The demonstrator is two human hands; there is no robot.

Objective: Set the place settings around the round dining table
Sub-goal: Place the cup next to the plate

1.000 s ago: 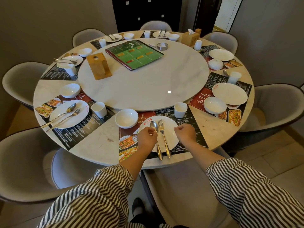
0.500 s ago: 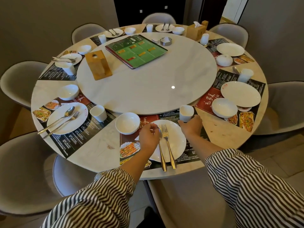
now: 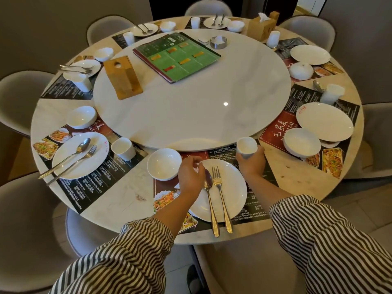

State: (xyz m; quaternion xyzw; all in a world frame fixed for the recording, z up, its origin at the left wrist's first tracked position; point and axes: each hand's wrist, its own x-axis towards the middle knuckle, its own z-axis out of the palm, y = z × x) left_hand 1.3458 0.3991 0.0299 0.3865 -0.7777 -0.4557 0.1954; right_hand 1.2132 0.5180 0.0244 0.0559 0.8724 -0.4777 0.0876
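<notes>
The nearest place setting lies on a dark placemat (image 3: 250, 213) at the front of the round table (image 3: 118, 213). It has a white plate (image 3: 233, 187) with a spoon (image 3: 210, 200) and a fork (image 3: 220, 196) lying side by side on it. A white bowl (image 3: 164, 164) stands to the plate's left. My right hand (image 3: 252, 164) grips a small white cup (image 3: 246, 145) beyond the plate, at the turntable's edge. My left hand (image 3: 191, 177) rests curled on the plate's left rim, its fingertips at the spoon's bowl; whether it grips anything is hidden.
A white marble turntable (image 3: 191, 107) carries a green menu (image 3: 176, 56), a wooden holder (image 3: 123, 78) and a metal ashtray (image 3: 218, 42). Other settings ring the table; the right one has a plate (image 3: 324, 122), bowl (image 3: 302, 142) and cup (image 3: 332, 94). Grey chairs (image 3: 244, 268) surround it.
My right hand went forward from the plate's right edge and closed on the white cup. My left hand stayed by the spoon. The view has come closer to the table.
</notes>
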